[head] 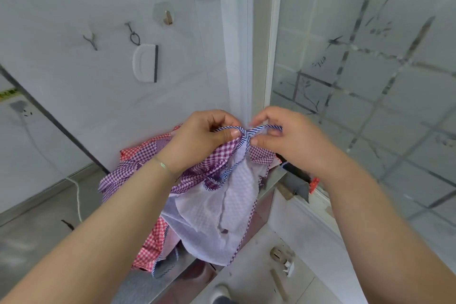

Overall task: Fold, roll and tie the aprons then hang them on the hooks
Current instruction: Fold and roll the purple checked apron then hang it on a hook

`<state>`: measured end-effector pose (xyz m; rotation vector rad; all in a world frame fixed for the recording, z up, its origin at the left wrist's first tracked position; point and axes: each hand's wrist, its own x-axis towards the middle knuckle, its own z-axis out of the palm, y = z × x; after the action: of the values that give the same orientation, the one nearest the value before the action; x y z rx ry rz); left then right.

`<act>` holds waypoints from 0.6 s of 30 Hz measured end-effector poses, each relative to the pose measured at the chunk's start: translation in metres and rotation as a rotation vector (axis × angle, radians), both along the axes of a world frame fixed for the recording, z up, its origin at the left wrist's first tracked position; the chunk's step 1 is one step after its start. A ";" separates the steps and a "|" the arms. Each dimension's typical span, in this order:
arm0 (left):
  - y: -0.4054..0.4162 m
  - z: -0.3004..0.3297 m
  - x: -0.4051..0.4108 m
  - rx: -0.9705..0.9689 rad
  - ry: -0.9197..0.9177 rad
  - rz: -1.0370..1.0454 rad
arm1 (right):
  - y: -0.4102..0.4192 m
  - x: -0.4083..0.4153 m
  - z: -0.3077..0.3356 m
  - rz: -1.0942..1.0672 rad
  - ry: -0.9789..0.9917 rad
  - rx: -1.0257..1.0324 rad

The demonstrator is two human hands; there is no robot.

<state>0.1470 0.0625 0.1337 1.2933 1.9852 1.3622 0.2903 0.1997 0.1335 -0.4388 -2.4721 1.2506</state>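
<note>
Left hand (199, 139) and right hand (291, 138) fingers pinched on striped strap (244, 132), purple apron (222, 180) dangling below, probably untangling before folding; hooks (167, 17) unused above.

The left hand (197, 138) hides part of the purple-checked cotton apron (217, 163). A red-checked apron (154, 237) lies mostly buried at seven o'clock. At six o'clock, a grey shoe (222, 295) is cut by the edge.

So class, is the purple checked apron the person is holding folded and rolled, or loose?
Loose. The purple checked apron hangs crumpled and unrolled, pale underside showing, while the left hand and right hand pinch its striped strap.
</note>
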 end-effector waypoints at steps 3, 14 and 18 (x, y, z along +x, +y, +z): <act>-0.003 0.002 0.017 -0.004 0.022 0.073 | -0.004 0.016 0.009 0.033 -0.067 0.150; -0.025 0.029 0.079 0.169 -0.216 0.040 | 0.004 0.039 -0.002 -0.106 0.165 0.322; -0.018 0.024 0.105 0.124 -0.184 0.001 | 0.000 0.048 -0.001 -0.125 0.277 0.125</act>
<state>0.2525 0.0443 0.1574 1.1726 1.8037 1.5665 0.3380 0.1996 0.1322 -0.3548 -2.2374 1.0250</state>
